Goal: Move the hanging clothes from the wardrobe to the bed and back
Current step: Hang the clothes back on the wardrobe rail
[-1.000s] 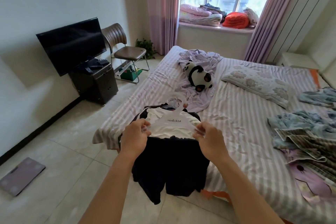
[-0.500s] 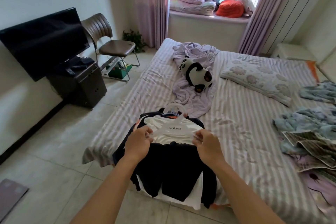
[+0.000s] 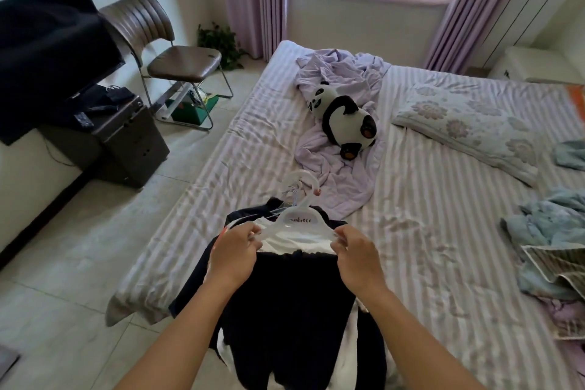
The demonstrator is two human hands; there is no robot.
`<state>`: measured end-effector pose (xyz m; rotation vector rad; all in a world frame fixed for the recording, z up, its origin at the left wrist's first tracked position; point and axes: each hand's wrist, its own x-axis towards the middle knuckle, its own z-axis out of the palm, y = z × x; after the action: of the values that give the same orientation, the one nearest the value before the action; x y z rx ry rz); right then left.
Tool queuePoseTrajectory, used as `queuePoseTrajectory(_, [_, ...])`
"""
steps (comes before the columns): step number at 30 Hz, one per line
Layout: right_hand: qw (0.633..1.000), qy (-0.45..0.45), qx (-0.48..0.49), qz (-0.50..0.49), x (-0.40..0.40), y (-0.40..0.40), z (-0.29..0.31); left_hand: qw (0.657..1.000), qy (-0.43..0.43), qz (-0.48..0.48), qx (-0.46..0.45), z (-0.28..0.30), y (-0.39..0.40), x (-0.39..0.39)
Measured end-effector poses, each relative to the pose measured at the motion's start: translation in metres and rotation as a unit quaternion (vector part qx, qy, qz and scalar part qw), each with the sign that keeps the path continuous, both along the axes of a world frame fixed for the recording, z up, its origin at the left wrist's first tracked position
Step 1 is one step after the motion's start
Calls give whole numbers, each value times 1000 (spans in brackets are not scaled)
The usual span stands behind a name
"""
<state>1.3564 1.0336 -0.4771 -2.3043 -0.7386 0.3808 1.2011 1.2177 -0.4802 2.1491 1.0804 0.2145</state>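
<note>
White plastic hanger (image 3: pixel 300 222), printed with small lettering, sits between our two hands at the near edge of the purple-striped bed (image 3: pixel 443 231). It carries a white top (image 3: pixel 296 239) with a dark navy garment (image 3: pixel 294 301) over it. More hanger hooks (image 3: pixel 292 190) fan out just beyond our fingers, so we judge this to be a bundle of hanging clothes and not one piece.

Our left hand (image 3: pixel 232 255) curls round the hanger's left shoulder, and our right hand (image 3: pixel 356 255) pinches the right shoulder between thumb and fingers (image 3: pixel 340 236). Holding both ends keeps the bundle level and the hooks pointing away from us. That should let the clothes lie flat instead of sliding off. The dark fabric trails down below our wrists over the bed's edge, while the hooks already lie on the sheet, so we judge the setting-down nearly done.

Beyond the hooks a crumpled lilac sheet (image 3: pixel 342 180) holds a black-and-white panda plush (image 3: pixel 343 119), well clear of the bundle. Far to the right of our right hand lie a floral pillow (image 3: pixel 468 123) and rumpled pale blue clothing (image 3: pixel 547 225). Left of our left hand, across tiled floor (image 3: pixel 79 247), stand a brown padded chair (image 3: pixel 177 60) and a black television (image 3: pixel 47 51).
</note>
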Motion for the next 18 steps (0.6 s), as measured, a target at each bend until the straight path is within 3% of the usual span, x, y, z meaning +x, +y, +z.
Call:
queuePoseTrajectory(6, [997,-25,-59,42,63,53,-48,997,24,-49,52,-49,38,57])
queuePoseTrajectory(18, [978,36,-181,101,128,125,-175,951,258,-128,109,-170,92,118])
